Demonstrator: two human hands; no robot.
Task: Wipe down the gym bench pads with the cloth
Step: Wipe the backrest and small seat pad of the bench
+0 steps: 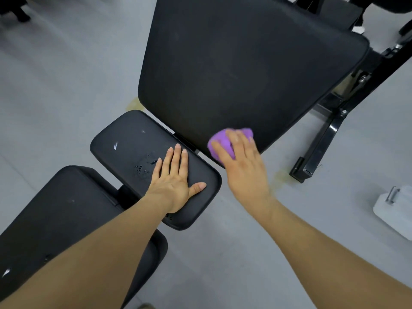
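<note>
Currently right hand (242,161) grips the bunched purple cloth (223,142) at the lower corner of the back pad (234,63), likely mid-wipe there; left hand (176,177) lies flat, fingers straight, on the seat pad (133,139), probably to brace. Seat pad has droplets (142,168) and white scuffs, so it looks undone; grey floor (55,85), black frame (330,130) right, white object (394,208) at the edge.
</note>
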